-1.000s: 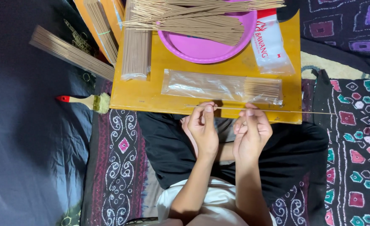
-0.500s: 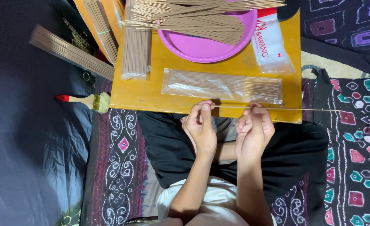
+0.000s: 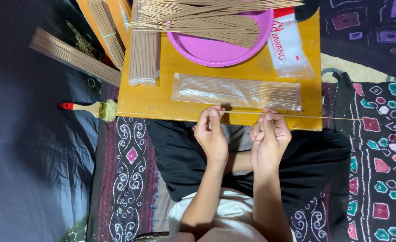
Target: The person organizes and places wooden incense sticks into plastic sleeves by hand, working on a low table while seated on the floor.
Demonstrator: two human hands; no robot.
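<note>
Head view | left hand and right hand pinching one thin incense stick, held level along near edge of yellow board | clear packet of sticks just beyond | pink plate heaped with loose sticks at far edge | red-handled brush off left edge.

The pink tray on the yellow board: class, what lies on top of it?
A loose heap of thin tan sticks lies across the pink tray, ends overhanging its rim. The tray surface beneath the heap is hidden; its far edge is out of frame.
</note>
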